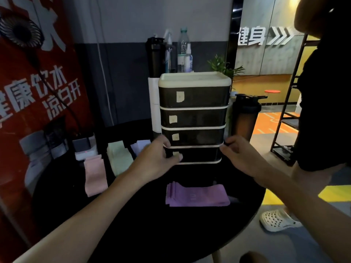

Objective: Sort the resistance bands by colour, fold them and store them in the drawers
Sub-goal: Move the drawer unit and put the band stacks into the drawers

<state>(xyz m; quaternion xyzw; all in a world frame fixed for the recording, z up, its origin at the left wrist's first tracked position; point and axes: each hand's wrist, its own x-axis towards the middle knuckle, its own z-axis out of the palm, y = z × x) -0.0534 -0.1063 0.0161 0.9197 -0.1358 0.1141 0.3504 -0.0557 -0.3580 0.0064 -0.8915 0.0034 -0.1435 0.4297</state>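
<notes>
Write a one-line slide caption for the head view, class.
Left hand holds the bottom drawer, right hand at its other corner; folded purple band lies in front, paler bands to the left.

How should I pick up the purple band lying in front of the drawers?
From above, at the middle of the purple band: thumb on the near edge, fingers on the far one. It lies flat and folded, with loose layer edges at its left end, so pinching across the middle should keep the layers together.

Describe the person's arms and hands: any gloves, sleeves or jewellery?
The left hand and right hand wear no gloves; no ring, watch or bracelet shows. The left forearm and right forearm are uncovered, with no sleeve in view.
</notes>
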